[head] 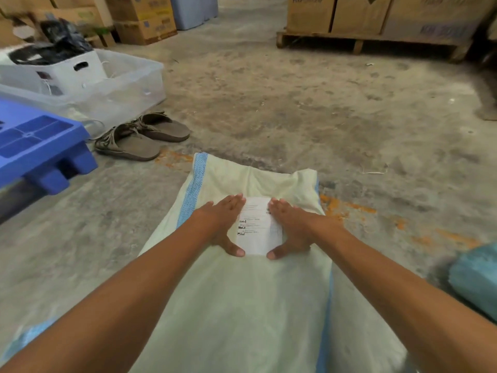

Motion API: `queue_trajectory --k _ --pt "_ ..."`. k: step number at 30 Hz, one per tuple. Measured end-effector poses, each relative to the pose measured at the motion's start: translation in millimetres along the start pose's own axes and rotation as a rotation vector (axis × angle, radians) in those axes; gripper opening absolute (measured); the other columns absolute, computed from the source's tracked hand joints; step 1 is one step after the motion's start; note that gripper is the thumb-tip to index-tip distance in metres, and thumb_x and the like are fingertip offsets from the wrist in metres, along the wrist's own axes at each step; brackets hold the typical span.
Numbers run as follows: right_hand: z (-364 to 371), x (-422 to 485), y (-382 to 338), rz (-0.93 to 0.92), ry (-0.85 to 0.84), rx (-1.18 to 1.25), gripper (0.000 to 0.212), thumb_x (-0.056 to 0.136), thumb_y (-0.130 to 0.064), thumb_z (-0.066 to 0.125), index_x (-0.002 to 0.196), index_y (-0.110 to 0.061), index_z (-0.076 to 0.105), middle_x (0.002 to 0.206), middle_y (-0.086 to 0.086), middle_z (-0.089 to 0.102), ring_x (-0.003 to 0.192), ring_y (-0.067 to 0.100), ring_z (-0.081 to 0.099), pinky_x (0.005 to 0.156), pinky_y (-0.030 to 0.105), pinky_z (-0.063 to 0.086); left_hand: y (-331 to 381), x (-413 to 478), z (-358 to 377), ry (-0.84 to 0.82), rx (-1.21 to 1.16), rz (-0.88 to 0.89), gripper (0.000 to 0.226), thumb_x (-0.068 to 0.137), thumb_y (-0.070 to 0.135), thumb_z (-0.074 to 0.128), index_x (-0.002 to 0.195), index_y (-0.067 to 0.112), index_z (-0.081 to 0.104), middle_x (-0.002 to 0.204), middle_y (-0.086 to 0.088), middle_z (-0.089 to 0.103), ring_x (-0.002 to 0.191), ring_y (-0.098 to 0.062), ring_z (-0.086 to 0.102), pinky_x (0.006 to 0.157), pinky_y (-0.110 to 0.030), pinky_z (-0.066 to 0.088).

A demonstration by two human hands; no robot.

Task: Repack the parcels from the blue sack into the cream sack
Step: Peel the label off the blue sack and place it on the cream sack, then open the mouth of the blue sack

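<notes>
A cream sack [242,297] with blue side stripes lies flat and full on the concrete floor, stretching from the bottom of the view to the middle. A white printed label [256,227] lies on top of the sack. My left hand [223,224] rests flat on the label's left edge, fingers together and thumb spread under its lower corner. My right hand [289,230] mirrors it on the right edge. Both palms press down on the sack and grip nothing. A blue-green sack [476,275] shows at the right edge, partly cut off.
A blue plastic pallet [37,146] sits at the left. Behind it stand clear plastic tubs [129,84] holding a white bin. A pair of brown sandals [142,135] lies beside the tubs. Cardboard boxes on a wooden pallet [371,41] stand at the back right.
</notes>
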State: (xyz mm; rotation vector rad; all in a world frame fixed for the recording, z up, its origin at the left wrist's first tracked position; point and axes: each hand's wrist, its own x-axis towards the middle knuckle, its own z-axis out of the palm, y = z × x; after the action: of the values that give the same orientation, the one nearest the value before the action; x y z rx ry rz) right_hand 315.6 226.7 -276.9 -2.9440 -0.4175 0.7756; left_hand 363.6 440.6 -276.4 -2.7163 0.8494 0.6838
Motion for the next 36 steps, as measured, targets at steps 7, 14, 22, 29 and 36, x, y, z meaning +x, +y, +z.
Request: queue_trajectory --k 7,14,22,29,36 --pt "-15 -6 -12 0.119 0.096 -0.203 0.147 0.055 -0.082 0.073 0.158 -0.007 0.001 0.167 0.006 0.005 0.153 0.02 0.011 0.123 0.039 0.018 13 0 -6 0.044 0.102 -0.105 0.152 0.054 0.08 0.072 0.154 0.011 -0.019 0.163 -0.003 -0.021 0.152 -0.018 -0.005 0.116 -0.05 0.025" --pt "-8 -61 -29 0.219 0.219 -0.18 0.122 0.078 -0.073 0.063 0.157 -0.001 0.005 0.165 0.013 0.009 0.153 0.028 0.006 0.121 0.045 0.02 44 -45 -24 0.164 -0.045 -0.253 0.104 0.066 0.055 0.082 0.147 0.014 0.031 0.152 -0.008 0.032 0.139 -0.024 0.033 0.105 -0.04 0.037" --pt "-83 -184 10 0.367 0.343 -0.23 0.09 0.091 -0.055 0.059 0.154 -0.003 0.021 0.16 0.015 0.023 0.15 0.03 0.019 0.116 0.046 0.028 110 -101 -99 0.204 -0.205 -0.184 0.075 0.078 0.04 0.077 0.141 0.017 0.043 0.141 -0.004 0.05 0.127 -0.024 0.048 0.095 -0.037 0.047" --pt "-109 -358 70 0.655 0.408 -0.261 0.065 0.098 -0.045 0.045 0.151 -0.009 0.033 0.158 0.013 0.03 0.148 0.032 0.021 0.12 0.051 0.017 249 -143 -162 0.312 -0.407 -0.029 0.052 0.09 0.038 0.063 0.131 0.006 0.058 0.138 -0.015 0.057 0.127 -0.031 0.052 0.1 -0.033 0.043" --pt "-82 -486 160 1.175 0.461 0.331 0.072 0.083 -0.057 0.047 0.143 -0.018 0.047 0.154 0.015 0.037 0.141 0.044 0.031 0.11 0.067 0.026 403 -152 -186 -0.013 -0.949 -0.118 0.083 0.097 0.067 0.019 0.155 0.008 0.021 0.158 -0.02 0.025 0.139 -0.041 0.036 0.112 -0.051 0.035"
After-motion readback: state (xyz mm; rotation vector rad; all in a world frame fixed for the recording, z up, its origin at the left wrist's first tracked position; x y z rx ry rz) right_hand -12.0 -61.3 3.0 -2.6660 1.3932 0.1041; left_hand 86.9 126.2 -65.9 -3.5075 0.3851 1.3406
